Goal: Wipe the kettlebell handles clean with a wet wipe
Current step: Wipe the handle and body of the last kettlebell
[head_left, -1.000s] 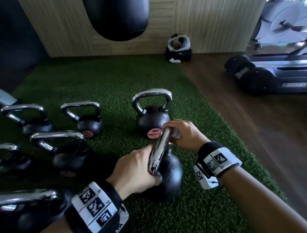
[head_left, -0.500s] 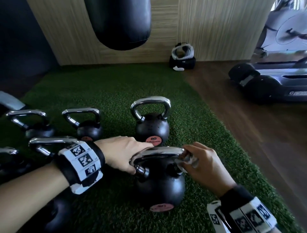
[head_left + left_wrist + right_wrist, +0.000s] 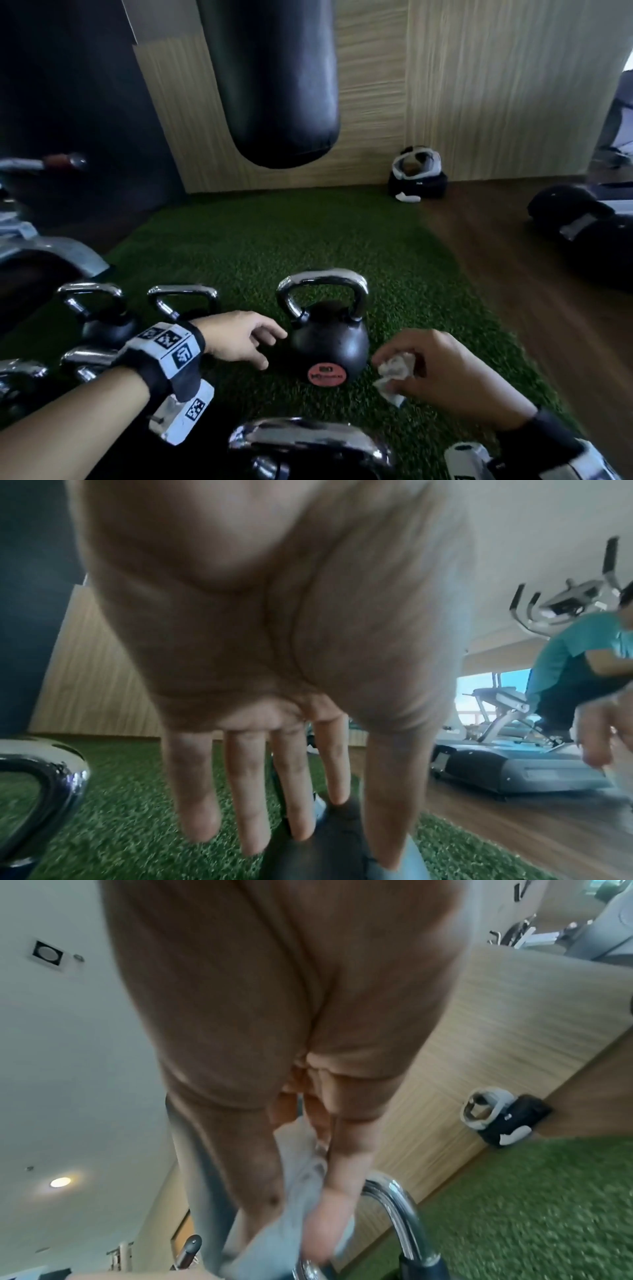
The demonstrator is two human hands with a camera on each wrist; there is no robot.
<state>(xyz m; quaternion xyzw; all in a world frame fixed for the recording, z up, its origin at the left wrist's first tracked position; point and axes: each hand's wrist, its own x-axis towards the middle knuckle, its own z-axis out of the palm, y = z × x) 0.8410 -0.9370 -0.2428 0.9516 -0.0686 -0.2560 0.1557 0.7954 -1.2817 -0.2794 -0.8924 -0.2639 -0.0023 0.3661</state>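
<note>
At far left, more kettlebells [image 3: 102,315] crowd the green turf [image 3: 239,246]. The left hand [image 3: 239,337], fingers straight and spread, holding nothing, reaches just beside the middle kettlebell [image 3: 329,339], upright with its chrome handle [image 3: 322,278] bare. Right of it, the right hand [image 3: 442,371] pinches a crumpled wet wipe [image 3: 394,371]. A punching bag [image 3: 274,85] hangs beyond; another handle [image 3: 308,442] lies nearest.

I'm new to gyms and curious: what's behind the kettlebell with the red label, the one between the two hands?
Behind the kettlebell lies bare green turf up to a wood-panelled wall, with a black punching bag hanging above. The turf right behind its body is hidden.
</note>
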